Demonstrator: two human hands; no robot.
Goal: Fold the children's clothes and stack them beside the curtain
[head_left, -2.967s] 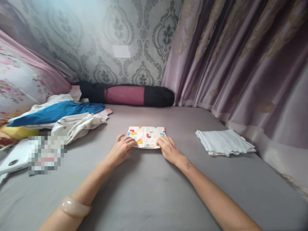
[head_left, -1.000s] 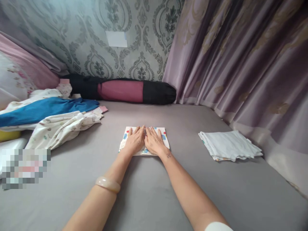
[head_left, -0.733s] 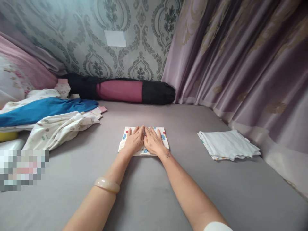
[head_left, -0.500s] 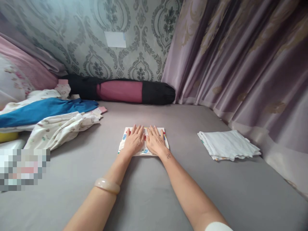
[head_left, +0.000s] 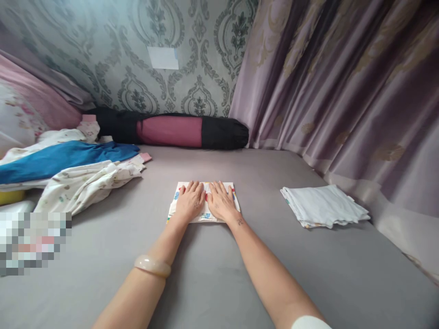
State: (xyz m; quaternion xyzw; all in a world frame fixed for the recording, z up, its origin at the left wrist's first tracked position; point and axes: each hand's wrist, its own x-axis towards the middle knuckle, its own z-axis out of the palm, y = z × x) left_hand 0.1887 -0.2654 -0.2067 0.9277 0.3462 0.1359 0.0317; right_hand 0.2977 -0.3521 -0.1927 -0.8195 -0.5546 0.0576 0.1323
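A folded white cloth with colourful prints [head_left: 206, 216] lies flat on the grey sheet, in the middle of the head view. My left hand [head_left: 190, 201] rests palm down on its left half, with the fingers stretched out and pointing away from me. On the right half my right hand [head_left: 221, 200] lies flat in the same way, fingers extended. Both hands touch the cloth from above and cover much of its print. A pale bangle [head_left: 152, 266] circles my left forearm.
A folded stack of white cloth [head_left: 324, 205] lies to the right near the curtain [head_left: 343, 91]. On the left are loose clothes, among them a blue garment [head_left: 65, 157]. A long black and maroon bag [head_left: 169, 131] lies along the wall at the back of the grey sheet [head_left: 212, 283].
Both hands stay flat on the folded cloth, almost unmoved. The view has shifted very slightly.
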